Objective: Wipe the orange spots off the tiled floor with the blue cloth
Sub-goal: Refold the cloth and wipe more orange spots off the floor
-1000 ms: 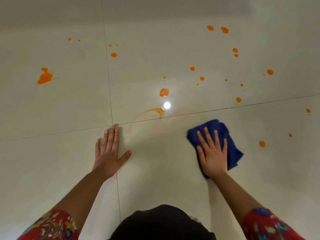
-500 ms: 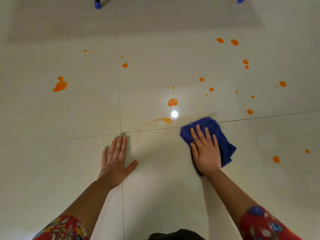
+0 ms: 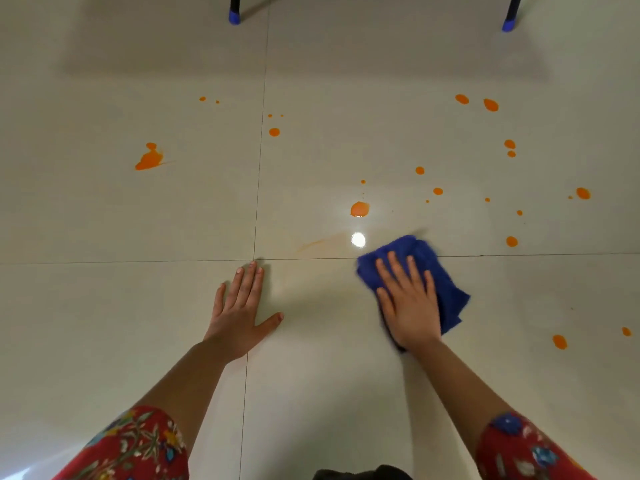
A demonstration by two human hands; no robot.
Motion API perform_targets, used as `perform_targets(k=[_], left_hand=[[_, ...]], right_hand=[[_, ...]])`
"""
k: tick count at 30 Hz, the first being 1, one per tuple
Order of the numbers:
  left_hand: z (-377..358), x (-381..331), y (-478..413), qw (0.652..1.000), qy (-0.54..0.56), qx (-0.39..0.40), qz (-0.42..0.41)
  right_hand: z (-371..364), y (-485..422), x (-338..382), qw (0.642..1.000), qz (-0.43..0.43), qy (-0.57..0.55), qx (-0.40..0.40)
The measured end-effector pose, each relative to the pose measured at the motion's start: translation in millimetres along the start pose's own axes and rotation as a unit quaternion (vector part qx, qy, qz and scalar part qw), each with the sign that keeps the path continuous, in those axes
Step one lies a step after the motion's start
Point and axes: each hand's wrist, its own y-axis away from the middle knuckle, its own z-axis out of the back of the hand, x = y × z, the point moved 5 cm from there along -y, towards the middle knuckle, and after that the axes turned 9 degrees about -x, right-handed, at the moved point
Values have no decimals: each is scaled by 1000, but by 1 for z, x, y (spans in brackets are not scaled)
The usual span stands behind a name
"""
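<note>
Pressing a crumpled blue cloth (image 3: 452, 299) flat on the pale tiled floor (image 3: 311, 393) with the right hand (image 3: 410, 306), fingers straight.
Bracing with the left hand (image 3: 239, 317) spread flat, holding nothing; facing scattered orange spots (image 3: 360, 209), nearest just beyond the cloth.

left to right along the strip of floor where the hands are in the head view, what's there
left hand → blue cloth → larger orange spot → smaller orange spot by the right edge

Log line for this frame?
right hand: flat on blue cloth | left hand: flat on floor | orange spot: ahead of cloth, unwiped
</note>
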Motion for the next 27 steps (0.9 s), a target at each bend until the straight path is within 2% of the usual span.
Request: perform_targets(k=[2, 4, 6, 9, 11, 12, 14, 17, 19, 21, 22, 24, 27], left_hand=[[1, 0, 0, 1000, -3, 1, 1], [1, 0, 1, 1000, -7, 2, 0], [0, 0, 0, 1000, -8, -3, 2], [0, 0, -1, 1000, -5, -8, 6], [-1, 1, 0, 1000, 2, 1, 2], [-1, 0, 0, 1000, 3, -1, -2], [0, 1, 0, 1000, 3, -2, -5], [1, 0, 3, 1000, 14, -12, -6], [2, 0, 3, 1000, 19, -21, -7], [2, 0, 2, 999, 16, -30, -9], [1, 0, 2, 999, 13, -32, -8], [0, 0, 2, 999, 8, -32, 0], [-1, -1, 2, 999, -3, -33, 3]], right_hand=[[3, -40, -6, 996, -88, 10, -12], [0, -73, 20, 995, -99, 3, -16], [-8, -89, 63, 999, -44, -5, -11], [-15, -55, 117, 993, 112, -28, -4], [-13, -6, 120, 977, 205, -45, 31], [-8, 14, 106, 975, 213, -54, 37], [0, 27, 69, 985, 166, -49, 18], [-2, -8, 28, 999, 37, -6, 8], [-5, -48, 34, 1000, -22, 5, -6], [-10, -80, 64, 1000, -26, -3, -16], [-12, -88, 84, 1000, -5, -10, -16], [-16, -75, 124, 996, 93, -12, -2], [-13, -7, 139, 971, 231, -37, 42]])
